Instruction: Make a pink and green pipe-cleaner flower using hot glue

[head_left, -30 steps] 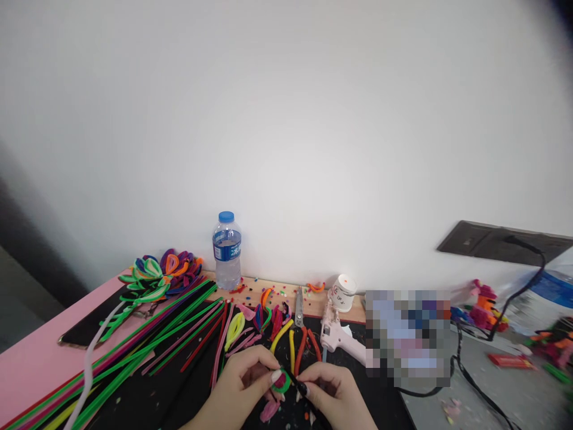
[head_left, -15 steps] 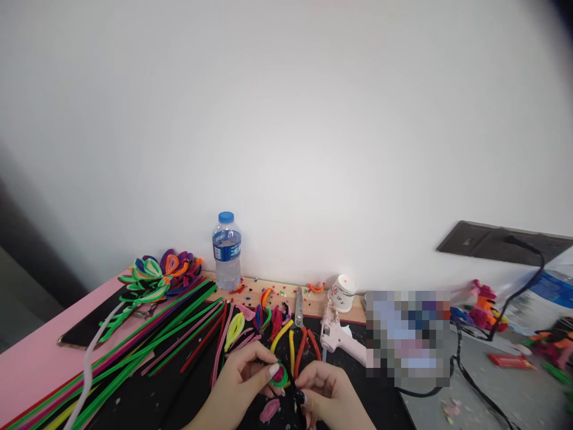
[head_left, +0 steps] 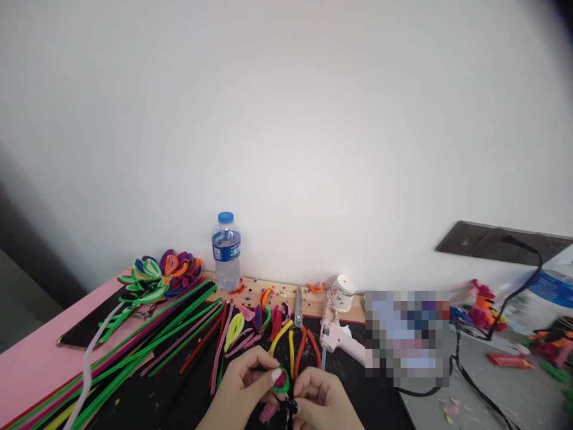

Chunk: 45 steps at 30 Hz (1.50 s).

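My left hand (head_left: 248,385) pinches a small round coil of green and pink pipe cleaner (head_left: 280,380) between thumb and fingers. Close beside it, my right hand (head_left: 324,400) has its fingertips closed on a thin black strip, likely a pipe cleaner (head_left: 290,401), at the coil's right edge. Whether the strip is fixed to the coil cannot be made out. Under the hands, a pink loop (head_left: 268,412) lies on the black mat (head_left: 179,400). Just beyond are scissors (head_left: 298,307) with yellow and red handles.
Long pipe cleaners (head_left: 147,352) spread across the left. Behind them stand a pipe cleaner flower (head_left: 165,275) and a water bottle (head_left: 227,257). A pink glue gun (head_left: 342,343) lies by a white cup (head_left: 344,294). Black cable (head_left: 481,394) crosses the grey surface at right.
My right hand has moved slightly left, closer to my left hand. The coil has turned a little and sits slightly lower, and the black strip shows less above the fingers.
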Each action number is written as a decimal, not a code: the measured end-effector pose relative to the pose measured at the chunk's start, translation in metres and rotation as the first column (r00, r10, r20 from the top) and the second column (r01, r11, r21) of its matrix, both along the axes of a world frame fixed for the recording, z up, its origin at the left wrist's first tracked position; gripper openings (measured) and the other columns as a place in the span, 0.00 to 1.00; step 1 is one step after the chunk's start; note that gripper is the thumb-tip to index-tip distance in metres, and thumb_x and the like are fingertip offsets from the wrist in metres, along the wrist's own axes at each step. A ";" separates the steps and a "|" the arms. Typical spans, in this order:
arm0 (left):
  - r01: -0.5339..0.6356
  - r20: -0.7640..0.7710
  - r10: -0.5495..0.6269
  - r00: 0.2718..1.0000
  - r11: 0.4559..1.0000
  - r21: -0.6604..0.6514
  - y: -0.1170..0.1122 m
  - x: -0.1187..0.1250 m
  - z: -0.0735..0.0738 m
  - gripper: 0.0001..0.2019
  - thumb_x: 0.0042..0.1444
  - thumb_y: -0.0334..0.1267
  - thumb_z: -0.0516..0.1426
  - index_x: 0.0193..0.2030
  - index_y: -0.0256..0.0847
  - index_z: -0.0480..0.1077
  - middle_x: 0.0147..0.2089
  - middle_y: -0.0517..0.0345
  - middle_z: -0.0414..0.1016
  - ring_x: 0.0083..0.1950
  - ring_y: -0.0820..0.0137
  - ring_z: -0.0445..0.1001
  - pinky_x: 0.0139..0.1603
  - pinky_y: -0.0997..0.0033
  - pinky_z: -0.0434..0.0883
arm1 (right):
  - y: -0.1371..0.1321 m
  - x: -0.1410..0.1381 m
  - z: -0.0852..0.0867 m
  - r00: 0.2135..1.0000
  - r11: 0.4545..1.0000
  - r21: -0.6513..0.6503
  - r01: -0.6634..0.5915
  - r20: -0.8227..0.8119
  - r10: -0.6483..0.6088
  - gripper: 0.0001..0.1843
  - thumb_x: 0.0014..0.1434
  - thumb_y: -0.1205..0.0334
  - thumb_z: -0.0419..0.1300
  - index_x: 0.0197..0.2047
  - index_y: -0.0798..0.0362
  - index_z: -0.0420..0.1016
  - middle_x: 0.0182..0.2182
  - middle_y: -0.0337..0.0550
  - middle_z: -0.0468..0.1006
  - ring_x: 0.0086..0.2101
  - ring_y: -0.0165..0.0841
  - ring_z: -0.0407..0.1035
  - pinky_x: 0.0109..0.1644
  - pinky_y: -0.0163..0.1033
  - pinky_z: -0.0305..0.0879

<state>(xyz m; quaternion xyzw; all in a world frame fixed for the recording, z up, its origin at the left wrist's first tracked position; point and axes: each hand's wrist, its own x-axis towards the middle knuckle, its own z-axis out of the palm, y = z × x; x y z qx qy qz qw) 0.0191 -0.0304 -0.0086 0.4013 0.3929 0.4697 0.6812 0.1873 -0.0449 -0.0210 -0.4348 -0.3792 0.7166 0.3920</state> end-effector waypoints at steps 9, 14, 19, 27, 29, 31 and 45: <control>0.009 -0.023 -0.009 1.000 1.000 -0.014 -0.004 0.003 -0.002 0.16 0.44 0.48 0.65 0.28 0.38 0.68 0.17 0.63 0.72 0.16 0.74 0.67 0.17 0.76 0.63 | -0.002 -0.002 0.008 1.000 0.999 -0.030 -0.019 -0.022 0.018 0.22 0.36 0.58 0.74 0.24 0.55 0.63 0.17 0.36 0.76 0.15 0.26 0.71 0.18 0.26 0.58; -0.037 -0.052 0.039 0.998 0.999 0.038 -0.003 0.001 0.004 0.14 0.42 0.44 0.67 0.26 0.37 0.70 0.20 0.65 0.70 0.21 0.75 0.67 0.23 0.76 0.65 | -0.002 -0.004 0.012 1.000 0.999 -0.051 -0.003 -0.011 0.003 0.21 0.37 0.62 0.73 0.24 0.55 0.63 0.15 0.34 0.76 0.14 0.25 0.71 0.16 0.24 0.56; -0.034 -0.054 0.035 0.998 0.999 0.020 -0.004 0.002 0.004 0.15 0.41 0.45 0.67 0.26 0.37 0.70 0.20 0.64 0.70 0.21 0.74 0.66 0.23 0.76 0.63 | -0.002 -0.004 0.012 1.000 0.998 -0.060 -0.006 -0.007 0.006 0.20 0.37 0.61 0.73 0.24 0.55 0.63 0.14 0.35 0.75 0.15 0.27 0.72 0.16 0.25 0.56; -0.012 -0.035 0.012 0.999 1.000 -0.023 -0.008 0.006 0.001 0.15 0.42 0.46 0.67 0.27 0.38 0.69 0.19 0.64 0.70 0.19 0.77 0.62 0.20 0.78 0.59 | -0.004 -0.003 0.017 1.000 0.996 -0.081 -0.027 -0.010 0.026 0.22 0.36 0.62 0.74 0.25 0.55 0.63 0.16 0.36 0.77 0.17 0.29 0.74 0.19 0.25 0.59; -0.004 -0.029 0.004 1.000 1.000 -0.026 -0.008 0.006 0.001 0.16 0.41 0.47 0.67 0.27 0.38 0.69 0.19 0.65 0.70 0.18 0.77 0.61 0.19 0.78 0.58 | -0.004 -0.002 0.017 0.999 0.996 -0.081 -0.033 0.005 0.034 0.22 0.36 0.62 0.74 0.25 0.55 0.63 0.16 0.36 0.77 0.17 0.29 0.74 0.19 0.25 0.60; -0.001 -0.025 0.000 1.000 1.000 -0.026 -0.008 0.007 0.000 0.16 0.41 0.48 0.67 0.26 0.38 0.69 0.19 0.65 0.70 0.18 0.77 0.60 0.19 0.78 0.57 | -0.004 -0.002 0.017 0.999 0.996 -0.083 -0.035 0.022 0.037 0.22 0.36 0.61 0.74 0.25 0.55 0.63 0.17 0.36 0.77 0.18 0.31 0.75 0.20 0.27 0.62; 0.040 -0.045 -0.041 0.998 0.999 -0.021 -0.008 0.008 0.003 0.17 0.42 0.48 0.66 0.25 0.37 0.67 0.19 0.67 0.66 0.19 0.78 0.60 0.20 0.78 0.56 | -0.005 -0.006 0.012 0.998 0.999 -0.043 0.027 0.059 -0.025 0.23 0.34 0.58 0.74 0.24 0.55 0.63 0.16 0.36 0.76 0.18 0.33 0.75 0.20 0.28 0.65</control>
